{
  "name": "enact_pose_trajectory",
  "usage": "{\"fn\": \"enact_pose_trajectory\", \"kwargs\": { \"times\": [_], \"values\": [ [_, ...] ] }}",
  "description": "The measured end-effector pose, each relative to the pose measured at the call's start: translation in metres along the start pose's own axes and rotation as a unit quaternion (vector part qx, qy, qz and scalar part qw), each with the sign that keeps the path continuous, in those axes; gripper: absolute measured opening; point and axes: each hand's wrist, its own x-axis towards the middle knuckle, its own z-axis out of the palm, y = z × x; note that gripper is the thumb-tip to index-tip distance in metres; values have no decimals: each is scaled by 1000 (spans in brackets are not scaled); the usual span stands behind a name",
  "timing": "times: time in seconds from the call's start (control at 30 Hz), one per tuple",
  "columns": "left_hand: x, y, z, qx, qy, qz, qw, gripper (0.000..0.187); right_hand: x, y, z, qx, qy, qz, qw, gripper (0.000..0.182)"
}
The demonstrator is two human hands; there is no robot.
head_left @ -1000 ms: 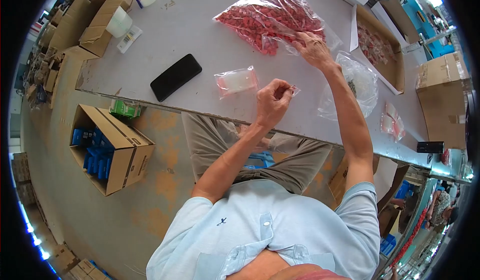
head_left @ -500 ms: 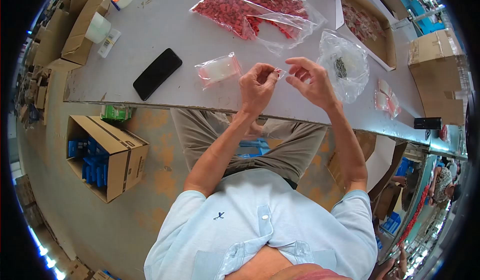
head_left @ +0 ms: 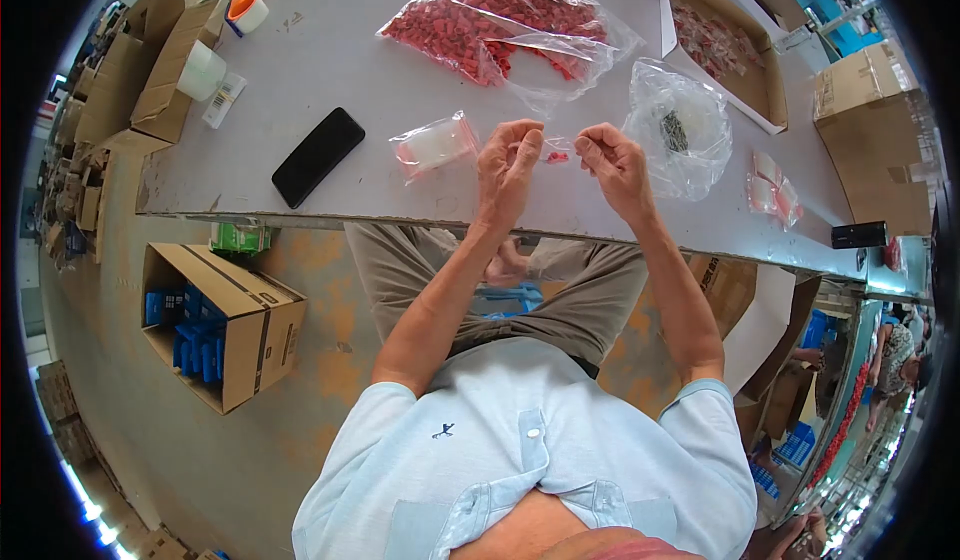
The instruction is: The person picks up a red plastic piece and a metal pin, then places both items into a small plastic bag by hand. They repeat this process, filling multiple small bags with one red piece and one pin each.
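Observation:
Between my two hands, just above the table, is a small clear plastic bag (head_left: 558, 146) with small red pieces in its lower part. My left hand (head_left: 508, 172) is closed in a pinch at the bag's left edge. At its right edge the fingertips of my right hand (head_left: 616, 168) are pinched together. Left of my left hand lies a pack of clear bags (head_left: 437, 147) with red edging. Beyond my hands is a large clear bag of red pieces (head_left: 500, 35). Right of my right hand sits an open clear bag (head_left: 690, 120) with small dark metal-looking parts inside.
A black phone (head_left: 318, 157) lies at the left, near tape rolls (head_left: 245, 10) and an open carton (head_left: 165, 85). A shallow box (head_left: 780, 95) of filled small bags stands back right. Below the table's front edge is a carton (head_left: 262, 345) with blue packs.
My right hand has closed from spread fingers to a pinch at the small bag's right edge. The bag now stretches between both hands, its red pieces low in it.

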Motion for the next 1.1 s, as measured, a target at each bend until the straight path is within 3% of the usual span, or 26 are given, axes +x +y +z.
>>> {"fn": "enact_pose_trajectory", "kwargs": {
  "times": [0.17, 0.27, 0.33, 0.43, 1.1],
  "values": [
    [1, -1, 4, 8, -74, 11, 997, 33, -3, 14, 7, 13, 33, 22, 999, 14],
    [2, -1, 2, 106, -98, 57, 988, 31, -4, 12, 3, 40, 27, -7, 999, 15],
    [1, 1, 1, 97, -104, -7, 990, 23, -3, 13, 4, 65, 12, -14, 998, 15],
    [1, 0, -1, 91, -99, -21, 991, 15, -9, 6, 7, 80, 10, 7, 997, 15],
    [-1, 1, -4, -6, -128, -46, 991, 12, -16, 1, 6, 70, -14, -20, 997, 15]
  ]
}}
